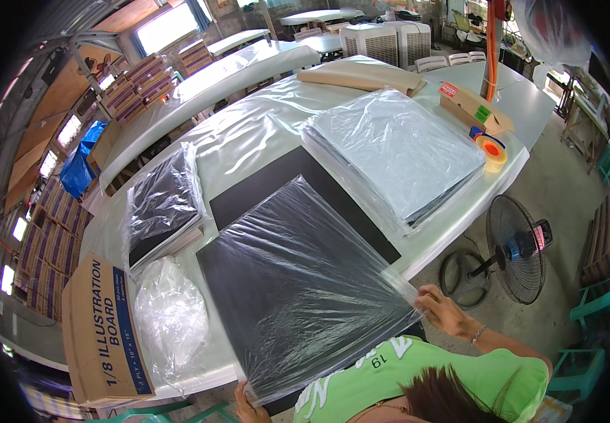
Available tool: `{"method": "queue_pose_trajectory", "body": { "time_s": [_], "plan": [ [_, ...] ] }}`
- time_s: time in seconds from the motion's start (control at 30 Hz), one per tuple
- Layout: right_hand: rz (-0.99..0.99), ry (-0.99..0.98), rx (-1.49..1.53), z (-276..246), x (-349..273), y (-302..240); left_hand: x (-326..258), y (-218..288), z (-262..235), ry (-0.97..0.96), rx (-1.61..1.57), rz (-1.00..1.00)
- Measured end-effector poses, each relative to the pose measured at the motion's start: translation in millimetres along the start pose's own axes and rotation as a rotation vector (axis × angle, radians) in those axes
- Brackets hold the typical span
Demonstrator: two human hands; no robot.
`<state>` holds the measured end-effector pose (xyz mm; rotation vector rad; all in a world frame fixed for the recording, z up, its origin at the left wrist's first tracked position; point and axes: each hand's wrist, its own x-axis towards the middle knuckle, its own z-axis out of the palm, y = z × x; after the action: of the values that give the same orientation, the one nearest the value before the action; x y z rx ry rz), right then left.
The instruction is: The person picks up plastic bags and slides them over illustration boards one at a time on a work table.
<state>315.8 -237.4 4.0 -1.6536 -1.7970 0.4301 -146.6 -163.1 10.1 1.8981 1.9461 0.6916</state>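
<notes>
A black board [277, 282], or a stack of them, lies before me inside a clear plastic bag [333, 317], its film wrinkled over the top. My right hand [442, 311] is closed on the bag's gathered right corner, beyond the board's edge. At the near left corner, the fingers of my left hand [250, 405] grip the bag's edge; part of that hand falls outside the picture. Under the bagged board's far side lies another bare black sheet [270, 182]. To the left sits a smaller stack of black boards [166, 194] in clear plastic.
A large plastic-wrapped white stack [404, 151] lies far right, near tape rolls [492, 153] and an open carton [474, 109]. At left are a crumpled clear bag [171, 303] and a cardboard box [104, 331]. A black fan [513, 247] stands beyond the table's right edge.
</notes>
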Motion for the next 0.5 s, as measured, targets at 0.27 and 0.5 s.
{"method": "queue_pose_trajectory", "body": {
  "time_s": [0.27, 0.5],
  "plan": [
    [-0.068, 0.091, -0.025, -2, -9, -12, -6, -29, 18, 0.194, -0.032, 0.205],
    [-0.035, 0.138, -0.013, 0, -3, -18, -28, -38, 25, 0.183, -0.03, 0.099]
  ]
}}
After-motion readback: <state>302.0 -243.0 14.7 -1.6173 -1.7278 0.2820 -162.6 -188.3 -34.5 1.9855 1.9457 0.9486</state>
